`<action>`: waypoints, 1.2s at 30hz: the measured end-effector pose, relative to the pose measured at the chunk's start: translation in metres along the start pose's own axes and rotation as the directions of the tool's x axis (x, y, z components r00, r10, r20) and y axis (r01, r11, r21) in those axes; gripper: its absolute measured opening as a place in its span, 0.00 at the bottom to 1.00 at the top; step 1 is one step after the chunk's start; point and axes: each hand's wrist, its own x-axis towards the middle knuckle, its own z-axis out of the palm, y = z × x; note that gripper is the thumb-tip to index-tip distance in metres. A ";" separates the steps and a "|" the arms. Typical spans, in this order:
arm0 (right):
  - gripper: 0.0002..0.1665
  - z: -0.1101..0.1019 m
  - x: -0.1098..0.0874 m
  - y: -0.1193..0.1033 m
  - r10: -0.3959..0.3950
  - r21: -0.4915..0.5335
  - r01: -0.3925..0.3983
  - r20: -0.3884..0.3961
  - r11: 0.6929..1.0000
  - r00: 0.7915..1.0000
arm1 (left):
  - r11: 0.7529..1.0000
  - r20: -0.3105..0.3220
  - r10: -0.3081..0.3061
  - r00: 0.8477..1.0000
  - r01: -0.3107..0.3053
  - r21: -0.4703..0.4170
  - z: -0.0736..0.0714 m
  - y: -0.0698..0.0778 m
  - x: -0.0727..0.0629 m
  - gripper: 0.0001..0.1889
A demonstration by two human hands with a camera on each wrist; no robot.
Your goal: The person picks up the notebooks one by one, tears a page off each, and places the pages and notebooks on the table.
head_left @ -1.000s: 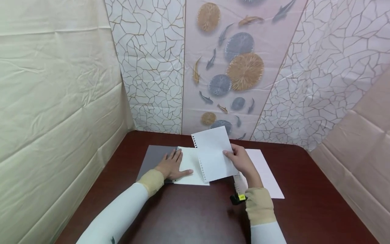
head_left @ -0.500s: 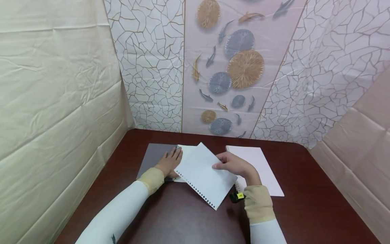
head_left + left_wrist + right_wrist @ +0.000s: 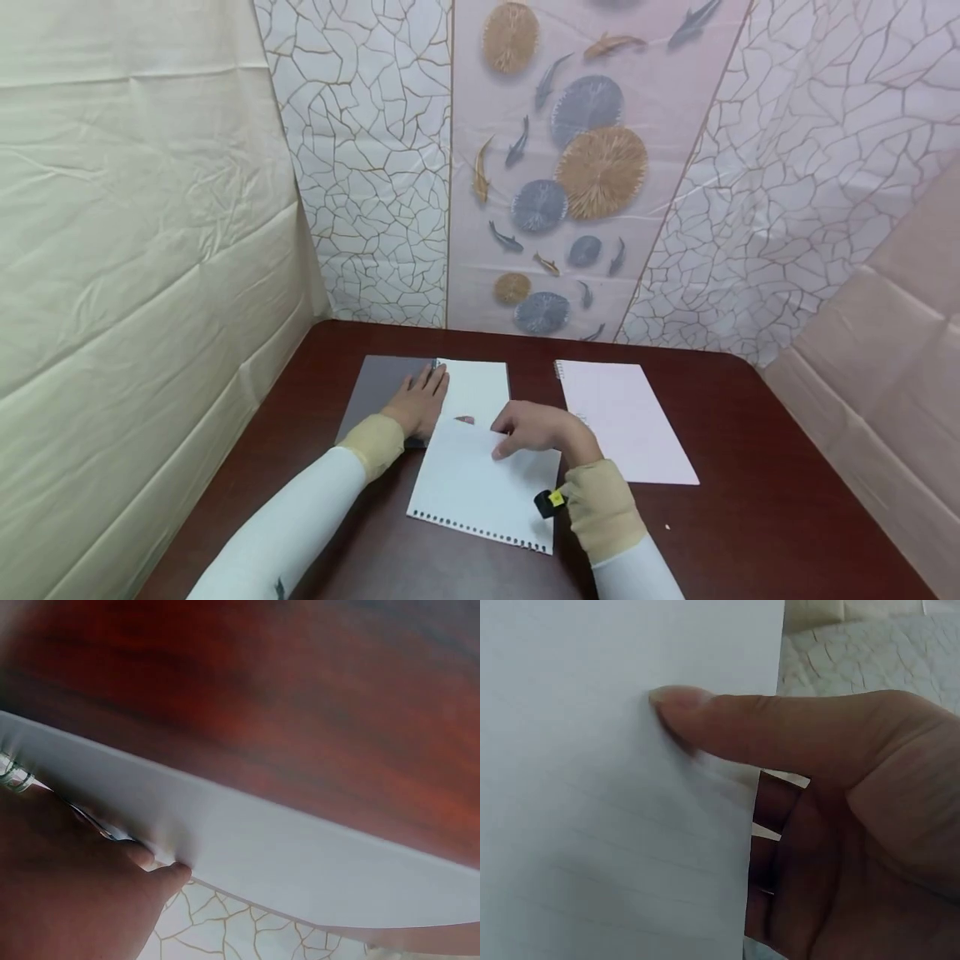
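Note:
Between its thumb and fingers my right hand (image 3: 534,427) pinches a loose white sheet (image 3: 480,483) by its far edge; a row of punched holes runs along the near edge. In the right wrist view the thumb lies on the front of the sheet (image 3: 615,825) and the other fingers are behind it. My left hand (image 3: 417,408) rests, fingers straight, on an open spiral notebook (image 3: 476,385), across the binding between its grey cover (image 3: 386,387) and white page. The held sheet overlaps the notebook's near part and hides some of the left thumb.
To the right lies a second white spiral pad (image 3: 630,417) on the dark red table (image 3: 750,467). A tiny white scrap (image 3: 667,527) is near the right forearm. Cloth-covered walls (image 3: 165,275) stand at the left, back and right.
The right hand has swung the sheet from upright over the notebook down and toward me, turning its punched edge from the left to the near side. My left hand has stayed put.

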 end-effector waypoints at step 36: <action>0.17 0.038 0.018 -0.059 0.257 -0.331 -0.258 -0.046 0.908 0.965 | 1.000 -0.012 -0.011 1.000 0.011 0.002 0.015 -0.008 0.015 0.66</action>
